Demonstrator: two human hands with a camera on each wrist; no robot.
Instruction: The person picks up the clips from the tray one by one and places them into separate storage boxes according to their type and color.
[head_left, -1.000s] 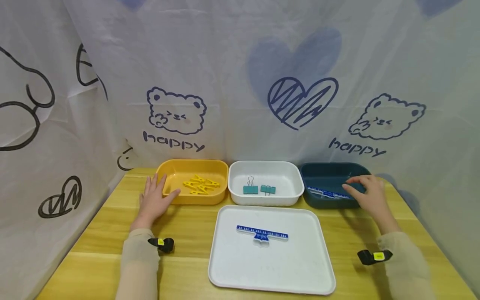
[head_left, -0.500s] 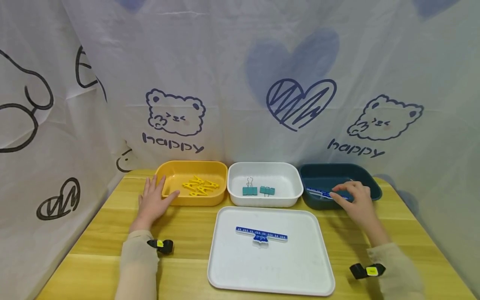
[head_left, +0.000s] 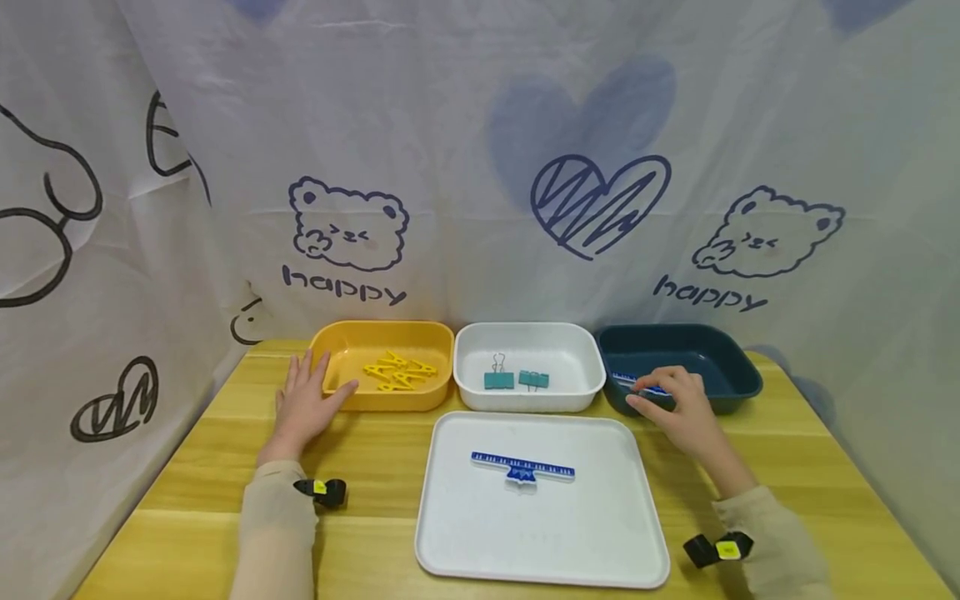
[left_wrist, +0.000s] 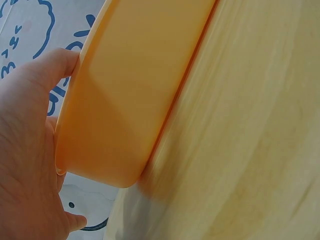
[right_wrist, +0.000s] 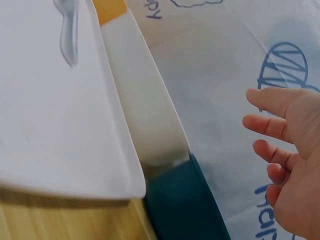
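My left hand (head_left: 306, 408) rests on the corner of the yellow bin (head_left: 390, 402), fingers spread along its left rim and thumb over the front. In the left wrist view the thumb touches the rim. My right hand (head_left: 678, 408) hovers at the front left of the dark teal bin (head_left: 720, 350), its fingers loosely bent and nothing in them. Inside that bin lies a blue ruler clip (head_left: 625, 380), partly hidden behind the fingers. Another blue ruler clip (head_left: 522, 467) lies on the white tray (head_left: 540, 550). The right wrist view shows gaps between the fingers.
A white bin (head_left: 528, 402) with two teal binder clips (head_left: 498, 381) stands between the other bins. Several yellow clothespins (head_left: 401, 371) lie in the yellow bin. A printed cloth (head_left: 465, 167) hangs right behind the bins on the wooden table (head_left: 360, 467).
My right hand has moved left across the dark teal bin, from its right part to its front left corner. The left hand stays on the yellow bin.
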